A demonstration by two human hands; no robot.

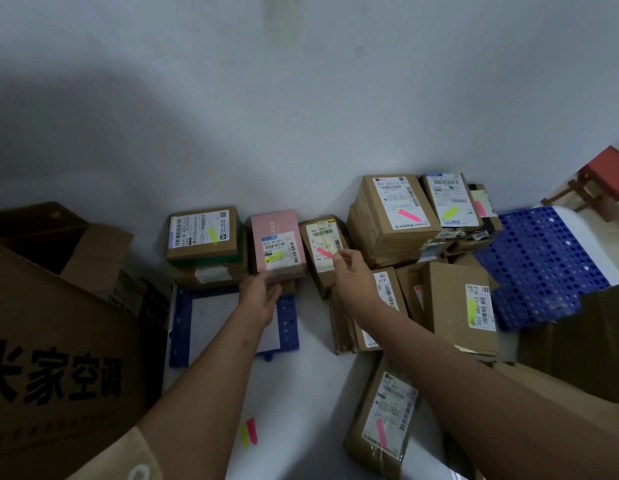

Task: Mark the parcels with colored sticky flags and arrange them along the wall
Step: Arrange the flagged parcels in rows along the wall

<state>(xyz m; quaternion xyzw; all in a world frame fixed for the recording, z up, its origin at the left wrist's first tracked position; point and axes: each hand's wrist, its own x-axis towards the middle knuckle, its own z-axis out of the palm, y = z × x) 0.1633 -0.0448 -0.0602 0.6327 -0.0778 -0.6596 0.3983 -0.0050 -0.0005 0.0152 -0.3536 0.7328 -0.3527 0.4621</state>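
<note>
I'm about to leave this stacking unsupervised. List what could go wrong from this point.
1. The left hand holds the pink parcel only at its near edge, on top of other boxes; let go off-centre, it may slide off.
2. The right hand fingers the pink flag on the small brown parcel; the flag could peel or crease.
3. The spare flags lie loose on the floor near the left arm and may get swept away.

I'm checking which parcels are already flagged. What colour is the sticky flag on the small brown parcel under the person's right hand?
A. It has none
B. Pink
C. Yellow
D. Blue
B: a pink flag lies on the label of the small brown parcel, just beside the right hand.
</note>
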